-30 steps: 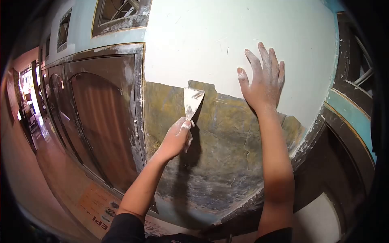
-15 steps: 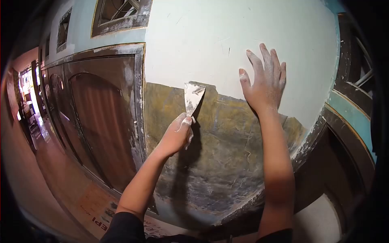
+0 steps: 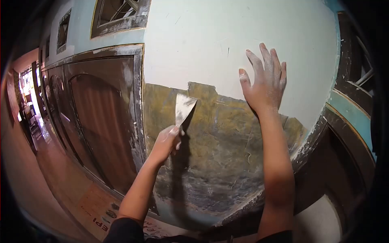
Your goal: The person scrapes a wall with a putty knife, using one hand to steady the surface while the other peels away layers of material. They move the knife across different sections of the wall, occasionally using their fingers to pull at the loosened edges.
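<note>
My left hand (image 3: 165,141) is wrapped round the handle of a paint scraper (image 3: 185,106), its broad blade pointing up and smeared white. The blade lies over the bare, yellow-brown patch of wall (image 3: 219,125), a little below the ragged lower edge of the pale coating (image 3: 186,48). White dust covers the fingers of both hands. To the right, my right hand (image 3: 265,83) is spread open with its palm toward the pale wall, fingers pointing up. Its wrist is level with the coating's edge.
Left of the wall stands a brown panelled door (image 3: 103,117) in a scuffed dark frame. Another dark door frame (image 3: 330,141) is on the right. Printed cardboard (image 3: 95,206) lies on the floor at lower left. A corridor (image 3: 40,121) runs back toward daylight.
The scraper in my left hand has moved down and left, away from the coating's edge. A notch in that edge now shows where the blade was. My right hand stays in place.
</note>
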Demonstrator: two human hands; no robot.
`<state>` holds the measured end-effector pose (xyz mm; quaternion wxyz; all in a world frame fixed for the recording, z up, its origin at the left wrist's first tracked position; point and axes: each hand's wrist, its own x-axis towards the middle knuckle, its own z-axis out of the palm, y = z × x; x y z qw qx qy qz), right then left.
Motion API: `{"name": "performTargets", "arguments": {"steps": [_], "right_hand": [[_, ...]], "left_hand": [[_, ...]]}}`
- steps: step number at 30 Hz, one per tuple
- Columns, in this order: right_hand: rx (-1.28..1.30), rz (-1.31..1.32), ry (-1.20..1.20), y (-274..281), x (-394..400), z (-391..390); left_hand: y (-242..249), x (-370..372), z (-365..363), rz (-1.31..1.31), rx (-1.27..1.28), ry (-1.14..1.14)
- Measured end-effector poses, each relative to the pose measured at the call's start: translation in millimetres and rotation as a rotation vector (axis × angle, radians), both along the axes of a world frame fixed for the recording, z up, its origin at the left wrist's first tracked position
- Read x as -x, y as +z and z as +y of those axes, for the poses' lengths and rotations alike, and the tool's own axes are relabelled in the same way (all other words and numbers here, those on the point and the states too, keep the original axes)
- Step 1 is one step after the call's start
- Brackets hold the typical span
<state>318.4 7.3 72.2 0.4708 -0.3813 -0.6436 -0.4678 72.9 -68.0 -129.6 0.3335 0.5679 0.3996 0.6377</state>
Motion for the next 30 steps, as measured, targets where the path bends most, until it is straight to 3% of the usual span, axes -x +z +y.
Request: {"name": "performTargets", "arguments": {"steps": [3, 8, 11, 20, 24, 26, 27, 28, 30], "right_hand": [[0.004, 0.005, 0.002, 0, 0, 0], [0.012, 0.013, -0.009, -2, 0, 0], [0.009, 0.01, 0.006, -8, 2, 0], [0.032, -0.062, 0.073, -63, 56, -3], [0.063, -0.111, 0.095, -77, 71, -5], [0.117, -0.095, 0.128, -77, 73, -7], [0.077, -0.093, 0.139, -78, 73, -4], [0.075, -0.097, 0.143, -78, 74, -3], [0.068, -0.082, 0.095, -78, 75, -5]], "left_hand": [[-30, 6, -13, -0.282, 0.143, -0.036], [-40, 24, -41, -0.264, 0.111, -0.047], [-41, 32, -55, -0.051, 0.074, 0.04], [-60, 42, -42, -0.171, 0.057, 0.034], [-57, 43, -28, -0.066, -0.092, 0.175], [-46, 44, -20, 0.081, -0.292, 0.416], [-31, 45, -24, 0.274, -0.381, 0.54], [-19, 48, -29, 0.271, -0.381, 0.546], [-1, 53, -34, 0.521, -0.099, 0.611]]}}
